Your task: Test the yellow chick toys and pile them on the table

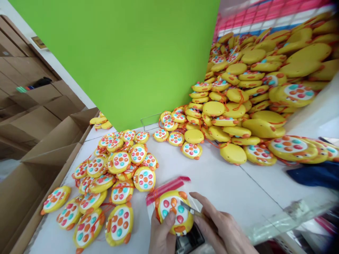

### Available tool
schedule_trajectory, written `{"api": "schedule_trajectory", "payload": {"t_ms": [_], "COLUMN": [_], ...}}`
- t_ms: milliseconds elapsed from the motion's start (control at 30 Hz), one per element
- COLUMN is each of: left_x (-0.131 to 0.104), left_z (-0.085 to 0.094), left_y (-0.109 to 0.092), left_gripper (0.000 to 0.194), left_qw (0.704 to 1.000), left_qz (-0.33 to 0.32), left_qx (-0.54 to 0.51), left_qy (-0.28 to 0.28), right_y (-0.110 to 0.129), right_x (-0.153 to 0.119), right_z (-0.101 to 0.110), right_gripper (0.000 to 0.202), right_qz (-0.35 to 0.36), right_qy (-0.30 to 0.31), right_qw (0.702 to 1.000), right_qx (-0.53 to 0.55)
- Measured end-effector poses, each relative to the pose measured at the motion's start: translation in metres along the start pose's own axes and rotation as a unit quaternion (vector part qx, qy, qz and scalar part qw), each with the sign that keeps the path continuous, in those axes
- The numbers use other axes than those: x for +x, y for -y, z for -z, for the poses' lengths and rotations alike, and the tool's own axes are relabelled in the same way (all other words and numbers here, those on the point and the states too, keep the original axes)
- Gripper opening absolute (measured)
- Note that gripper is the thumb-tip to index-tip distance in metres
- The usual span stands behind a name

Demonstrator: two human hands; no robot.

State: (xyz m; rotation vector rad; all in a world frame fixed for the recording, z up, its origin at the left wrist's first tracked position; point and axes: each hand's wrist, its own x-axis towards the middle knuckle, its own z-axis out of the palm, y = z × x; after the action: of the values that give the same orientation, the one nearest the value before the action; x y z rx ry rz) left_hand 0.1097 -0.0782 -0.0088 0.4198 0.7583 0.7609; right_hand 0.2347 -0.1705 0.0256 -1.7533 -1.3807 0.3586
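Near the bottom centre, my left hand (164,231) grips a yellow toy (174,208) with a white face and coloured round bumps, its thumb on the front. My right hand (222,225) holds a small pointed metal tool (192,210), whose tip lies over the upper right of the toy's white face. Beneath the toy lies a clear plastic bag (169,187) with a pink strip. A black object (192,240) shows partly under the hands.
Similar toys (119,160) lie in a loose group at left, and a large pile (238,95) rises at right. A green panel (132,60) stands behind the white table (206,176). Cardboard boxes (39,183) line the left side; dark blue cloth (315,174) lies at right.
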Motion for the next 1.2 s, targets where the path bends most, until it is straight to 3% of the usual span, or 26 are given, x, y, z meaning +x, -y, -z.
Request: {"api": "schedule_trajectory", "payload": {"t_ms": [167,300,567,767,933,1200], "left_x": [-0.002,-0.002,-0.002,-0.003,-0.003,-0.007], "left_z": [0.000,-0.002,-0.005,-0.009,-0.009,-0.010], "left_y": [-0.001,-0.001,-0.001,0.000,-0.001,-0.014], "left_gripper": [0.048,0.043,0.048,0.055,0.064,0.053], "left_qw": [1.000,1.000,0.998,0.995,0.993,0.985], "left_qz": [-0.007,-0.020,-0.005,-0.012,-0.003,0.001], "left_qx": [-0.004,-0.012,0.008,0.040,0.033,0.017], "left_qy": [-0.009,-0.020,-0.055,-0.094,-0.114,-0.173], "right_y": [-0.011,-0.012,-0.009,-0.009,-0.011,-0.013], "right_x": [-0.004,-0.004,-0.005,-0.001,0.000,-0.002], "right_z": [-0.013,-0.011,-0.005,-0.006,-0.009,-0.010], "right_gripper": [0.023,0.012,0.025,0.046,0.045,0.046], "right_qz": [-0.038,-0.044,-0.122,-0.218,-0.244,-0.279], "right_qy": [0.046,0.043,0.070,0.118,0.120,0.089], "right_qw": [0.997,0.996,0.981,0.928,0.883,0.861], "right_qx": [0.048,0.072,0.132,0.276,0.381,0.415]}}
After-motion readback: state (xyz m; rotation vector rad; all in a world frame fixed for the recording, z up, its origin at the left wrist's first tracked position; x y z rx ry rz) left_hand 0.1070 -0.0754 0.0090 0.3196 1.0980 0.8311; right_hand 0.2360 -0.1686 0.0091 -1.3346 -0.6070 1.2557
